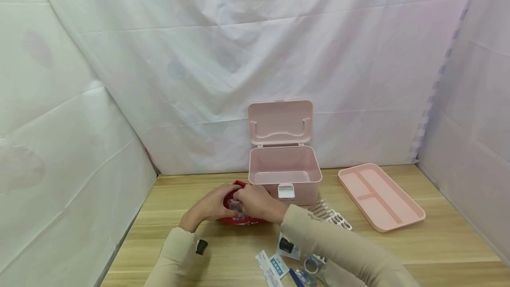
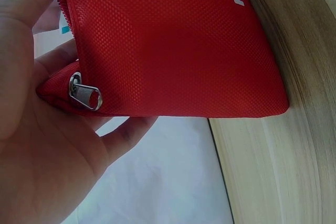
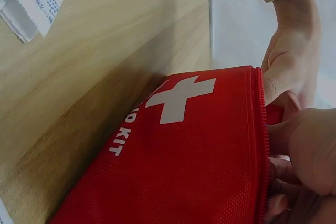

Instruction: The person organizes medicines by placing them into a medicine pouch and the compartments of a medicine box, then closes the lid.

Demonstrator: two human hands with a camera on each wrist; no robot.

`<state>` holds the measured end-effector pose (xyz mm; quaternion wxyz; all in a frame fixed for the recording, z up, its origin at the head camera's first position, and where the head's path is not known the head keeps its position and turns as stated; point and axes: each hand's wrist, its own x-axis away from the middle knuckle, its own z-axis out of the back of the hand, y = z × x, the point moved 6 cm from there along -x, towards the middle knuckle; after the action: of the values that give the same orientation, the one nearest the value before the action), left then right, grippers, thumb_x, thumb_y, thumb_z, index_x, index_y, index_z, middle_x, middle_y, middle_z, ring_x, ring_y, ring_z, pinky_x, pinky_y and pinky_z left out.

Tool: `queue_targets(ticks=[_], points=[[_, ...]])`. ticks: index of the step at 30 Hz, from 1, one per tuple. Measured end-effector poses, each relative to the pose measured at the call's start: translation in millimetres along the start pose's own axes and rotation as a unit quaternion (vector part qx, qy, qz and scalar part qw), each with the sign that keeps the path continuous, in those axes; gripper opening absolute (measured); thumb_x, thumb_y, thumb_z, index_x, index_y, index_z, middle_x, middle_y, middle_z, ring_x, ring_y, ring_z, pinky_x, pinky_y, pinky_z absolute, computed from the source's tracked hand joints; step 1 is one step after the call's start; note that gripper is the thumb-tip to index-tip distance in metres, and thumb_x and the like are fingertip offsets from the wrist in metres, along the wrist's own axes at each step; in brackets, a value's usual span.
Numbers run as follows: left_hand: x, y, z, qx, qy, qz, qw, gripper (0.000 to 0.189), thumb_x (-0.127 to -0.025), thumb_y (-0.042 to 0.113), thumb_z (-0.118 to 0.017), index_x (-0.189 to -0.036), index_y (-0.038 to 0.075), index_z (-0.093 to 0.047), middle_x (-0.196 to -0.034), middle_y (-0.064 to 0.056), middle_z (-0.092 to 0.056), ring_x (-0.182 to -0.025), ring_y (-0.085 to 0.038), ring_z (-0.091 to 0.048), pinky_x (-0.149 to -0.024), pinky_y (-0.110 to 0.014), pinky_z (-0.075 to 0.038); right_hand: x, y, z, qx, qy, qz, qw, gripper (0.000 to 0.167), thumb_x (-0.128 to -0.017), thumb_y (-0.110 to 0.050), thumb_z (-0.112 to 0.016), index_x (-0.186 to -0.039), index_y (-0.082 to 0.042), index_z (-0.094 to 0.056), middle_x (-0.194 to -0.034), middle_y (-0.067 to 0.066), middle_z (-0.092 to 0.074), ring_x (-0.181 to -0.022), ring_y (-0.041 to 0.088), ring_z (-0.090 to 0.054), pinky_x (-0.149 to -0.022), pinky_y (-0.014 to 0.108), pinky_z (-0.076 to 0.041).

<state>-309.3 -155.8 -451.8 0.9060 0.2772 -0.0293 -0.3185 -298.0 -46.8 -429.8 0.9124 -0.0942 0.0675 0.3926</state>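
A red first aid pouch (image 1: 228, 220) with a white cross and a zipper is held upright on the table, its zipped mouth open. My left hand (image 1: 215, 203) grips it at the zipper end, thumb on one side and fingers on the other, beside the metal zipper pull (image 2: 84, 93). My right hand (image 1: 256, 203) reaches over the mouth from the other side, its curled fingers (image 3: 281, 169) inside the opening. A greyish clear item shows between the hands in the head view. The pouch wall hides the right fingertips, and I cannot tell what they hold.
Behind the pouch stands an open pink box (image 1: 284, 167), with a pink divided tray (image 1: 382, 198) to its right. Blister packs (image 1: 338, 220), a white paper packet (image 1: 279, 265), a long white strip (image 1: 268, 269) and other small items lie near the right forearm.
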Motion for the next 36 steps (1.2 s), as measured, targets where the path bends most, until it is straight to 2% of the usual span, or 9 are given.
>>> queue_targets(ticks=[6,10,20,28,36], points=[[0.1,0.1,-0.4,-0.002,0.003,-0.006,1.0000,0.073,-0.076,0.034,-0.086,-0.137,0.010,-0.055,-0.132,-0.005,-0.061,-0.119,-0.024,-0.058,-0.104,-0.046,-0.046,-1.7,-1.9,-2.5,0.019,-0.007,-0.017,0.9997,0.007,-0.088,-0.022,-0.073,-0.081,-0.022,-0.073,-0.075,-0.006,-0.070,-0.066,0.012,-0.064,-0.064,0.033,-0.058],[0.1,-0.7,-0.4,-0.007,0.002,-0.001,1.0000,0.072,-0.075,0.033,-0.086,-0.137,0.010,-0.055,-0.133,-0.006,-0.060,-0.120,-0.025,-0.057,-0.105,-0.047,-0.046,-2.4,-2.6,-4.5,0.037,-0.019,-0.033,0.9986,0.004,-0.087,-0.027,-0.074,-0.087,-0.023,-0.076,-0.079,-0.005,-0.073,-0.069,0.014,-0.067,-0.069,0.035,-0.060],[-0.3,-0.7,-2.5,-0.008,-0.003,0.010,0.9999,0.073,-0.075,0.032,-0.086,-0.136,0.007,-0.055,-0.132,-0.009,-0.060,-0.119,-0.027,-0.058,-0.103,-0.048,-0.047,-3.7,-3.3,-14.3,0.063,-0.053,-0.054,0.9951,0.022,-0.080,-0.035,-0.081,-0.100,-0.026,-0.077,-0.093,-0.005,-0.075,-0.077,0.014,-0.069,-0.075,0.039,-0.060],[-0.5,-0.5,-3.4,-0.006,-0.001,0.005,1.0000,0.074,-0.075,0.034,-0.086,-0.136,0.006,-0.055,-0.132,-0.010,-0.060,-0.119,-0.029,-0.057,-0.103,-0.049,-0.046,-3.0,-3.0,-15.2,0.053,-0.059,-0.059,0.9951,0.027,-0.080,-0.033,-0.082,-0.104,-0.023,-0.076,-0.095,-0.004,-0.075,-0.079,0.013,-0.069,-0.078,0.037,-0.060],[0.8,-1.0,-2.1,-0.005,-0.003,0.004,1.0000,0.074,-0.075,0.033,-0.085,-0.138,0.010,-0.054,-0.134,-0.007,-0.060,-0.121,-0.026,-0.057,-0.105,-0.048,-0.045,-0.3,-4.1,-7.7,0.032,-0.041,-0.042,0.9978,0.022,-0.082,-0.029,-0.080,-0.101,-0.018,-0.075,-0.094,-0.002,-0.075,-0.078,0.013,-0.069,-0.079,0.032,-0.060]])
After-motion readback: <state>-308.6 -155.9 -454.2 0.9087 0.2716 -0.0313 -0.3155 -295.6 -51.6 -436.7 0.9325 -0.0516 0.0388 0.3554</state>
